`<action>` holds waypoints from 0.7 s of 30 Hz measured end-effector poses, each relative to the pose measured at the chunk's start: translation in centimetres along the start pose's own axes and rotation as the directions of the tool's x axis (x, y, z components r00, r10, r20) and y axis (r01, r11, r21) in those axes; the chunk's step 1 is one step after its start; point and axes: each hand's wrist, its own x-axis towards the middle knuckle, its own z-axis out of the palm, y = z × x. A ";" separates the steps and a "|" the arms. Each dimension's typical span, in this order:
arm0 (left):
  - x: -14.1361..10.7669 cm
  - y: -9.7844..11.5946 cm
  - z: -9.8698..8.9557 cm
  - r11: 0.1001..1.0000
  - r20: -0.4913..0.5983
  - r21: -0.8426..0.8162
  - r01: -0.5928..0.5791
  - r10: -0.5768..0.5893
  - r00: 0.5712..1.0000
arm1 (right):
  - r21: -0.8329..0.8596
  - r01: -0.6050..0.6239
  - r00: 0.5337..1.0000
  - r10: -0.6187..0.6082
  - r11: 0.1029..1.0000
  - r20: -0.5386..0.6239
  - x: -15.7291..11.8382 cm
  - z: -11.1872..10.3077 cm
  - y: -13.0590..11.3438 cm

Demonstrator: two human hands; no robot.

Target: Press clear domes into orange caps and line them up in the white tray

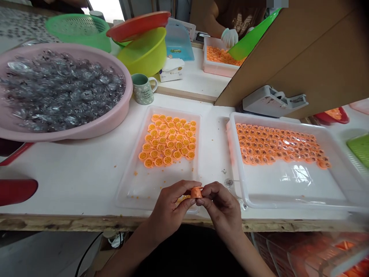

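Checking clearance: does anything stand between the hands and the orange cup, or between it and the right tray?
Left hand and right hand touch the orange cup, nothing between. Toward the right tray stand its side wall and small clear pieces.

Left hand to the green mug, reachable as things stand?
Probably yes. The left hand shares its grip on the small orange cup with the right hand, so it would have to let go first. Only the low tray of yellow-filled cups lies between; nothing tall blocks the mug.
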 end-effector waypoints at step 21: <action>0.8 -1.7 -4.9 0.879 -0.460 0.438 0.189 0.038 0.887 | -0.065 -0.276 0.906 0.237 0.959 -0.350 2.8 -10.3 1.9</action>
